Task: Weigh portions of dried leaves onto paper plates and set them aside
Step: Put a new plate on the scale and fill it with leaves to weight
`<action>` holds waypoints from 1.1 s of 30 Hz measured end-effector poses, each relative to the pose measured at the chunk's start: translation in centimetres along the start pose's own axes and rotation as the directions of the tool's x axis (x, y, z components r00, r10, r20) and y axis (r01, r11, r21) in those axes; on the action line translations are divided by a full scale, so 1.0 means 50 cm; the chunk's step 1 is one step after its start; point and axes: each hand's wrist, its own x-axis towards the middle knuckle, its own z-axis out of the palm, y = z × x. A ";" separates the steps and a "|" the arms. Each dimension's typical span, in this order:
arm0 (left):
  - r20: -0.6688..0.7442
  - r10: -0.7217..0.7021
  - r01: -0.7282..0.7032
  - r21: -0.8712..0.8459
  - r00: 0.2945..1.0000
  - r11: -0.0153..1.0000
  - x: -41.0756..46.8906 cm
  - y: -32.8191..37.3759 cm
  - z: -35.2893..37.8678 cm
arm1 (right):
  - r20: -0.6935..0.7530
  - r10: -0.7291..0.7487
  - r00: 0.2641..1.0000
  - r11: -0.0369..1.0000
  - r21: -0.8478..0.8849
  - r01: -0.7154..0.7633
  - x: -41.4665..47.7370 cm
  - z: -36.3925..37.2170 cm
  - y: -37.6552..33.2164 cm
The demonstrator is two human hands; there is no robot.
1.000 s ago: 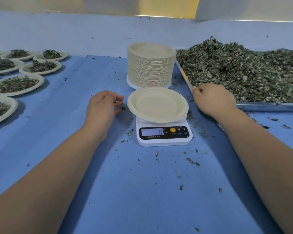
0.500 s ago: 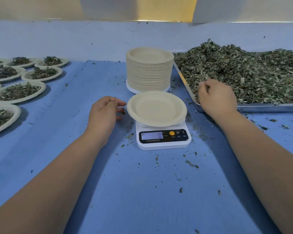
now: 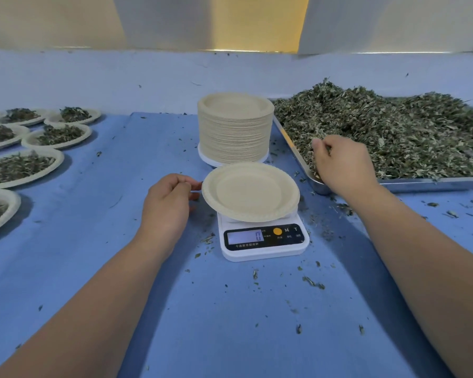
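Empty paper plate [image 3: 250,192] in the middle of the scene. Sits centred on a white digital scale [image 3: 265,241] and overhangs it to left and right. Display reading 0. Beneath both, a blue table cover [image 3: 230,336].

Left hand [image 3: 167,205] just left of the plate, back of the hand up, fingers curled, thumb and forefinger drawn together right at the plate's left rim. Possibly touches that rim, possibly only lies beside it; cannot tell from this angle.

Right hand [image 3: 344,167] well apart from the left, on the far side of the plate. Reaches over the near left corner of a metal tray [image 3: 434,182]. Digs curled fingers into the heap of dried leaves [image 3: 393,132] and closes on a clump of them, thumb tip showing at the far side.

Leaves piled high across the whole tray, filling the right of the scene.

Just beyond the scale, a tall stack of paper plates [image 3: 235,129] on a white base, close beside the tray's left edge.

At far left, filled plates [image 3: 25,165] set close together in rows, each carrying a small mound of leaves.

Leaf scraps [image 3: 314,282] scattered over the cover, thickest round the scale and along the near edge of the tray.

Both forearms bare, entering from the near edge.
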 end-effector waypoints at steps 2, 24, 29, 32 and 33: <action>0.006 0.002 -0.002 0.005 1.000 1.000 -0.001 0.002 0.001 | -0.007 -0.016 1.000 1.000 0.006 0.016 0.012 -0.008 -0.020; 0.031 0.039 -0.041 0.065 0.999 0.997 -0.003 0.004 0.000 | 0.431 -0.334 0.838 0.906 0.391 0.160 -0.038 -0.015 -0.181; 0.024 0.038 -0.040 0.076 0.999 0.996 -0.004 0.005 0.001 | 0.232 -0.184 0.955 0.982 0.084 0.168 0.004 -0.025 -0.057; 0.019 0.044 -0.045 0.078 0.999 0.996 -0.005 0.007 0.001 | 0.326 -0.054 0.944 0.975 -0.187 0.120 -0.007 -0.001 0.007; 0.019 0.045 -0.047 0.076 0.999 0.996 -0.005 0.007 0.001 | 0.357 -0.022 0.934 0.958 -0.260 0.122 -0.013 0.007 0.018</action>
